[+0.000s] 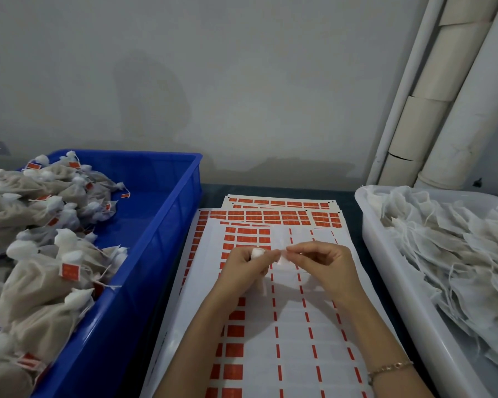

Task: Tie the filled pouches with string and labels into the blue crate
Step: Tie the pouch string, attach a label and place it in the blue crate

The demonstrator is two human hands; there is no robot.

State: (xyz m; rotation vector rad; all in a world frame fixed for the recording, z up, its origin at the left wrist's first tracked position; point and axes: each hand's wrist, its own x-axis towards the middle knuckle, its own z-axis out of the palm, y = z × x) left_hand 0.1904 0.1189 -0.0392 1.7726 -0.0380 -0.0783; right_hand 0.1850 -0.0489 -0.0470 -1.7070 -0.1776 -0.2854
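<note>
My left grip (242, 268) covers most of the pouch (258, 252); only its white top shows. The string (282, 253) my right grip (319, 265) pinches is too thin and blurred to follow. The blue crate (156, 225) runs off the left edge, the white tub (391, 271) off the right.

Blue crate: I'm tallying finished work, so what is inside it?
Tied pouches with red labels are heaped at the blue crate's left; bare floor shows at right. Anything beneath the heap is covered.
</note>
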